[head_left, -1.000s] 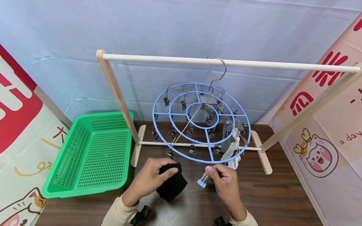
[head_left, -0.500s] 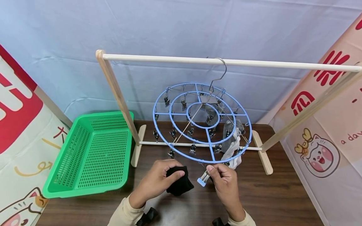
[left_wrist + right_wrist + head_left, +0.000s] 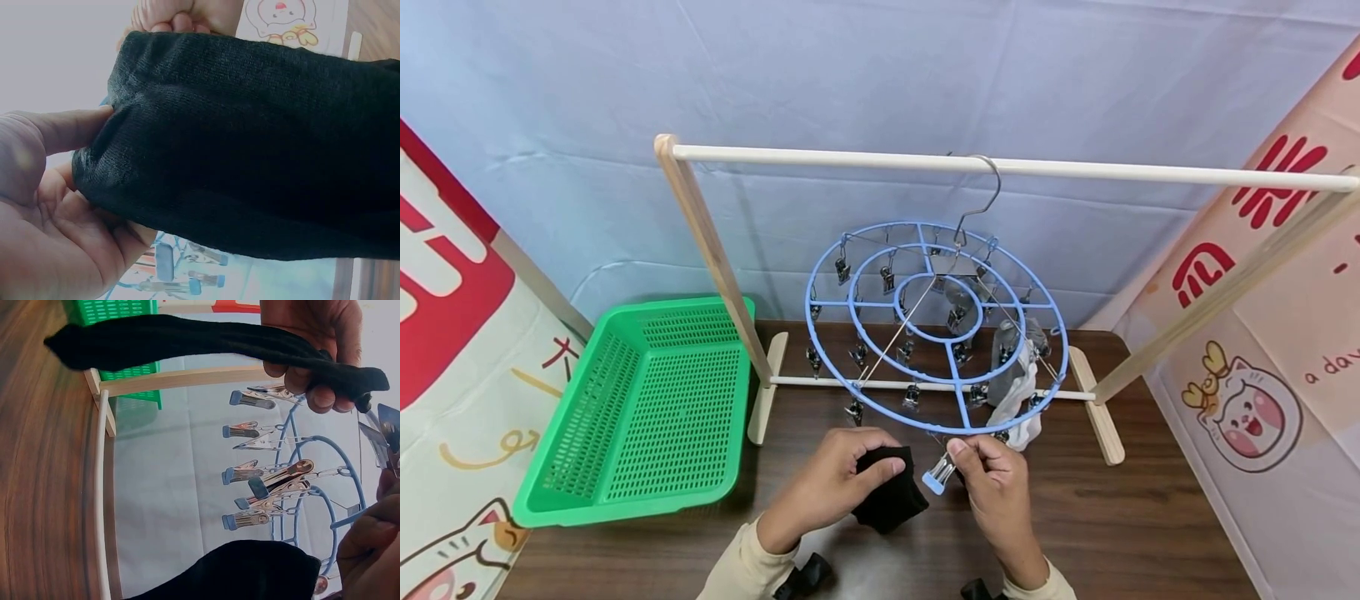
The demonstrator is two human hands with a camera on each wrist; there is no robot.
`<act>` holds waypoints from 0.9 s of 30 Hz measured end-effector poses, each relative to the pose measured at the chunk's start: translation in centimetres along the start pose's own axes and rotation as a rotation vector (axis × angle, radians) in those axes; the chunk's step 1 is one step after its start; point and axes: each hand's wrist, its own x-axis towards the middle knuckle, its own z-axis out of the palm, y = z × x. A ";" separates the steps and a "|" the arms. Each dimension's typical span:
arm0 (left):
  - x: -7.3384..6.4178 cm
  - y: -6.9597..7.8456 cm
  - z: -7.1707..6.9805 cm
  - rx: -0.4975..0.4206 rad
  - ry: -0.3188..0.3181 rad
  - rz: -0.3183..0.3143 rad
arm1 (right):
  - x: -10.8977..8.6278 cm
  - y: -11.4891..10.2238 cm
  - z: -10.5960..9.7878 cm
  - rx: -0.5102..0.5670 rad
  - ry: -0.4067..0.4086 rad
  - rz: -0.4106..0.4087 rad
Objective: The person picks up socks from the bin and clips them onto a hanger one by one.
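Note:
My left hand pinches the top of a black sock between thumb and fingers; in the left wrist view the sock stretches away from the fingertips. To its right, my right hand pinches a metal clip with blue tips, which hangs from the front rim of a round blue clip hanger. The sock and the clip are a little apart. Low in the right wrist view is another piece of black fabric; what supports it is hidden.
A wooden rack with a white bar carries the hanger, from which several clips dangle. Grey fabric and white fabric hang at its right side. A green basket stands left on the brown table.
My left hand has moved right with the black sock, closer to the clip, mostly in the first half second. My right hand stays at the clip, nearly still.

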 end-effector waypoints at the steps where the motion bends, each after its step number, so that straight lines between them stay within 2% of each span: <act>1: 0.0 0.0 0.0 -0.002 -0.003 0.000 | 0.0 0.0 0.0 -0.002 0.001 0.003; 8: 0.2 0.1 0.4 -0.021 -0.024 -0.025 | -0.1 0.2 0.2 0.008 -0.005 0.020; 19: 0.7 0.2 0.9 -0.014 -0.026 0.004 | -0.1 0.5 0.3 -0.002 -0.009 -0.024; 27: 0.9 0.4 1.3 -0.037 -0.014 -0.042 | -0.1 0.6 0.4 0.036 -0.014 -0.035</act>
